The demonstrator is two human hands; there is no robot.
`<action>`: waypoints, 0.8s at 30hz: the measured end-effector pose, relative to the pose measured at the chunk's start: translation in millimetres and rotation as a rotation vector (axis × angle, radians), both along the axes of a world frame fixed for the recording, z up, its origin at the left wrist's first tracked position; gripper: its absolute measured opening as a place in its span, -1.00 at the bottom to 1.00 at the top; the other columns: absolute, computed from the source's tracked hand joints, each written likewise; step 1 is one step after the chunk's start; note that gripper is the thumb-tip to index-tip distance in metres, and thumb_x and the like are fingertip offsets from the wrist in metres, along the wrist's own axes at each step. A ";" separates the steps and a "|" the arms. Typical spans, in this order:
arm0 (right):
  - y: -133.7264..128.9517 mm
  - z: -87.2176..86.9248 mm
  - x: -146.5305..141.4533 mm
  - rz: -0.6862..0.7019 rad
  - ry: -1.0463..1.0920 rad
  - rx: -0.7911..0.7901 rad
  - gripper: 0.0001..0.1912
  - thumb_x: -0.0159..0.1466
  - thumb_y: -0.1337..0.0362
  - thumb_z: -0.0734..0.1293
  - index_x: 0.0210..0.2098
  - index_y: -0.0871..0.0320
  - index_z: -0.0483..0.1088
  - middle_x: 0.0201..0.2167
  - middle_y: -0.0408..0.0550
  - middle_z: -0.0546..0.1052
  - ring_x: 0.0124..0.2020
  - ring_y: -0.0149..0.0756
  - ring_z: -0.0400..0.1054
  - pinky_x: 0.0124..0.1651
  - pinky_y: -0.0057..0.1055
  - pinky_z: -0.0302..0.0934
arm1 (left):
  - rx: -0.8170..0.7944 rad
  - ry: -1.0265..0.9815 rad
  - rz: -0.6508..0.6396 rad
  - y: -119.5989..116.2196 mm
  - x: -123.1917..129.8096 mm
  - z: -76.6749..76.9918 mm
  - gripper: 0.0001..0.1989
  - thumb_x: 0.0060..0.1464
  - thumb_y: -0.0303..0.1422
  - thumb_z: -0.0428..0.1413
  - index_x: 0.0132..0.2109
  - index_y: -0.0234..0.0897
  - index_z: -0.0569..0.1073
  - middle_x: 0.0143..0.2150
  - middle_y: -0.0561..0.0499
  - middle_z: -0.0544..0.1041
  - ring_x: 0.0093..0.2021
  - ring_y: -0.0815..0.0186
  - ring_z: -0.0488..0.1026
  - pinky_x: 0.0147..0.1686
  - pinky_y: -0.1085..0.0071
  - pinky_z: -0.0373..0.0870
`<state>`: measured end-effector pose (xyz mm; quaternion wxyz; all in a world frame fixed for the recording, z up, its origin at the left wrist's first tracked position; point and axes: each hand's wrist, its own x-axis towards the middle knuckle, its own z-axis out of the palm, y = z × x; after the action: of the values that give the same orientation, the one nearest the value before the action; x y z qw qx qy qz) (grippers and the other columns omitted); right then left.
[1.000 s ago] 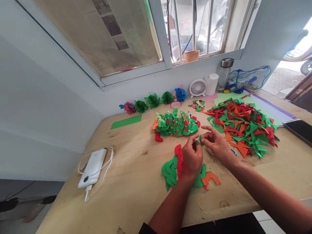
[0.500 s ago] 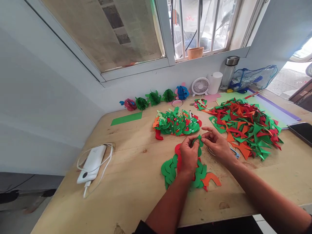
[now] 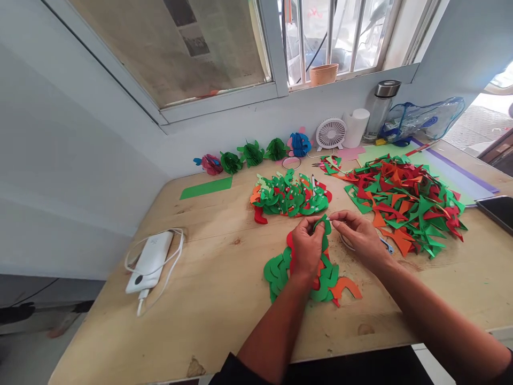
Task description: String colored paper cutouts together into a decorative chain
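Note:
A small green paper piece (image 3: 323,224) is pinched in my left hand (image 3: 308,245), above the near pile of cut shapes (image 3: 278,272). My right hand (image 3: 358,235) is just to its right, thumb and forefinger pressed together on a tiny white bit (image 3: 328,220) at the green piece's edge; what exactly the bit is cannot be made out. The near pile holds green and red curved pieces, with an orange arch (image 3: 348,287) at its right side. Partly under my right hand lies a light blue tool (image 3: 387,245), mostly hidden.
Beyond my hands is a pile of green and red shapes (image 3: 288,198); a larger heap of scraps (image 3: 409,203) lies right. A power bank (image 3: 150,262) with a cable is left. Folded paper figures (image 3: 252,153), a fan (image 3: 331,133) and a bottle (image 3: 379,112) line the wall. A phone (image 3: 497,211) sits far right.
My right thumb and forefinger have closed together beside the green piece, and a tiny white bit now shows at them. The camera view has shifted slightly.

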<state>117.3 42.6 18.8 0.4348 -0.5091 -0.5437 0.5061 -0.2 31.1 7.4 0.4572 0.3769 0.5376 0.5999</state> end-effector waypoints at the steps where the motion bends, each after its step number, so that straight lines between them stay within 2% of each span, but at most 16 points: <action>1: 0.1 -0.2 -0.2 0.005 -0.001 -0.007 -0.73 0.11 0.07 0.31 -0.31 0.14 0.40 -0.49 -0.14 0.43 -0.53 -0.40 0.22 -0.48 -0.45 0.09 | -0.001 -0.004 0.000 -0.1 0.2 0.2 -0.89 -0.08 -0.42 0.14 -0.34 -0.36 0.49 -0.39 0.01 0.52 -0.37 0.40 0.43 -0.33 0.50 0.35; 5: 0.7 -0.9 -0.9 -0.002 -0.023 0.026 -0.72 0.10 0.05 0.30 -0.35 0.14 0.39 -0.46 -0.12 0.44 -0.48 -0.37 0.23 -0.44 -0.44 0.10 | -0.032 -0.031 -0.002 -0.5 0.6 1.3 -0.87 -0.10 -0.39 0.15 -0.33 -0.35 0.49 -0.40 0.01 0.52 -0.39 0.40 0.44 -0.36 0.51 0.34; 11: 1.7 -2.7 -1.1 -0.004 -0.001 0.022 -0.71 0.09 0.04 0.30 -0.35 0.13 0.39 -0.44 -0.11 0.45 -0.46 -0.36 0.24 -0.42 -0.44 0.12 | -0.081 -0.033 -0.019 -2.0 1.8 2.8 -0.83 -0.11 -0.36 0.15 -0.32 -0.36 0.49 -0.44 0.02 0.50 -0.49 0.44 0.38 -0.57 0.59 0.25; 24: 1.8 -3.0 -1.3 -0.017 0.035 0.021 -0.75 0.11 0.08 0.31 -0.35 0.13 0.41 -0.41 -0.10 0.49 -0.37 -0.30 0.34 -0.33 -0.40 0.21 | -0.093 -0.051 -0.034 -3.3 2.6 5.0 -0.82 -0.09 -0.33 0.16 -0.31 -0.35 0.48 -0.44 0.04 0.47 -0.51 0.47 0.34 -0.58 0.60 0.24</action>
<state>116.0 44.4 15.8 0.4540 -0.5002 -0.5369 0.5054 2.4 27.8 12.3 0.4980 0.3489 0.5466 0.5757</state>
